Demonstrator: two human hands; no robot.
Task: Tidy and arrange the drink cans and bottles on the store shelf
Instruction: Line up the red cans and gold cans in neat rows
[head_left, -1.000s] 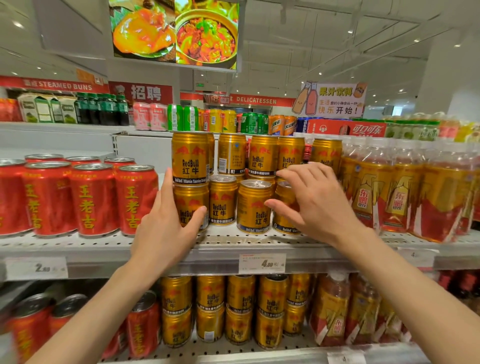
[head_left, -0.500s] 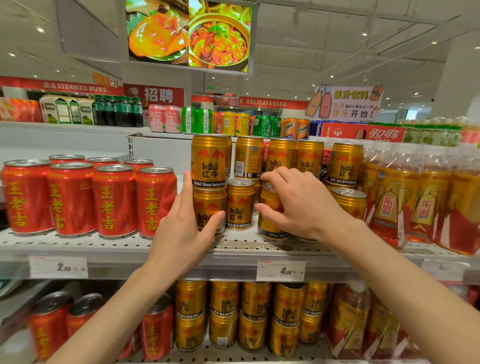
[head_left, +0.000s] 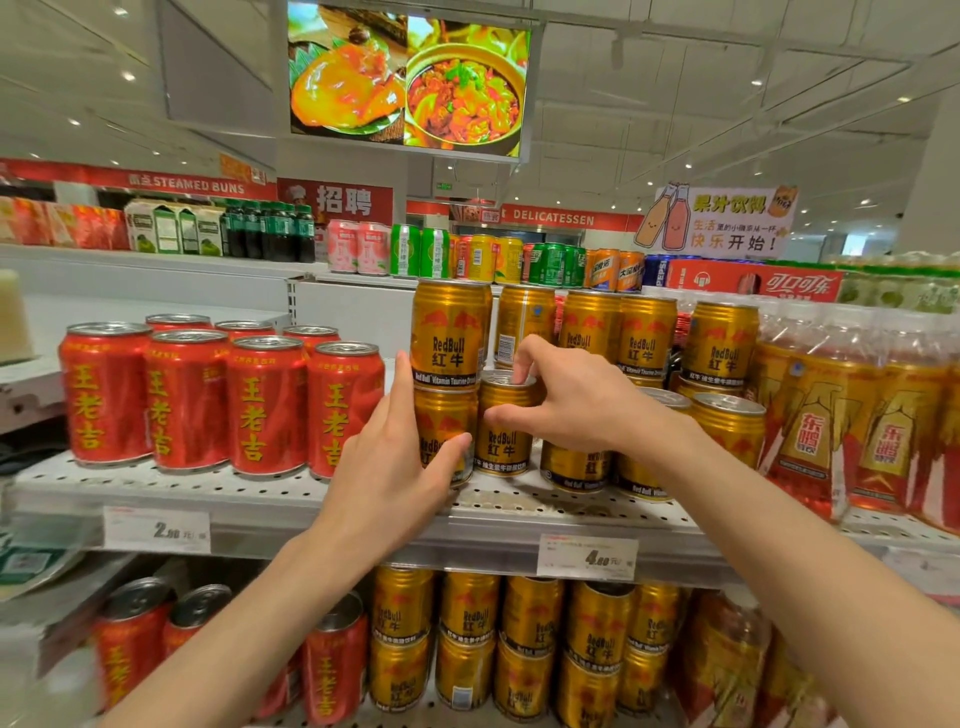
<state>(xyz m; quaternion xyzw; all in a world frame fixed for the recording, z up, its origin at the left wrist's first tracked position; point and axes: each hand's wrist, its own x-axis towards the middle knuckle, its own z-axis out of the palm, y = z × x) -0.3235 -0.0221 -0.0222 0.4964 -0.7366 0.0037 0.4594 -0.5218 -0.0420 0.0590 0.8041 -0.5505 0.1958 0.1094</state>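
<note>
On the perforated shelf (head_left: 260, 491), the left hand (head_left: 387, 478) reaches up, fingers straight against the lower gold can (head_left: 441, 434) of a two-high stack, thumb across its front. The right hand (head_left: 574, 402) arches over the neighbouring single gold can (head_left: 503, 423), its grip pinching the rim.

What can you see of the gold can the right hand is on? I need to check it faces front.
The gold can is a short metal drink can with a silver lid, standing upright on the white shelf, in the bottom layer with nothing stacked on it. Its red "RedBull" print faces forward. The right hand grips it, fingers over the lid, thumb on its side. A stacked pair of gold cans, steadied by the left hand, stands close on its left.
</note>
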